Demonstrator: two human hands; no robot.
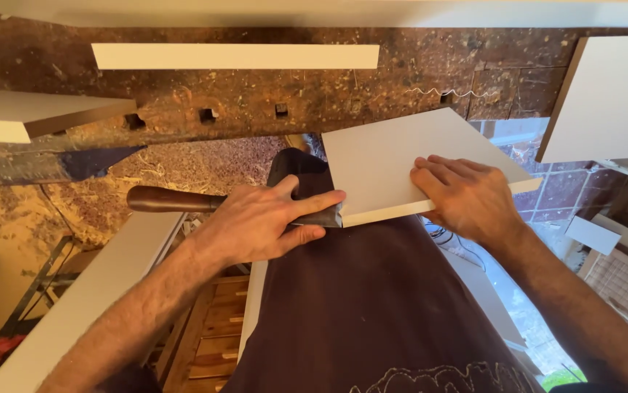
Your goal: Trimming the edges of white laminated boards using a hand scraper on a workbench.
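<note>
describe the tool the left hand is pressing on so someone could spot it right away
Start at the long, stained wooden workbench across the top, then drop to the white square panel jutting toward the person. At that panel's near left corner, under the left hand, lies a chisel. Its dark brown, rounded wooden handle pointing left sets it apart from the pale flat boards around it.

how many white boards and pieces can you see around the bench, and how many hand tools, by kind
White boards and strips: 5 – the panel under the right hand, the strip on the bench, a thick board at left, a panel at right, a long board lower left
Wooden-handled tools: 1 – the tool the left hand presses to the panel's corner
Total: 6
</note>
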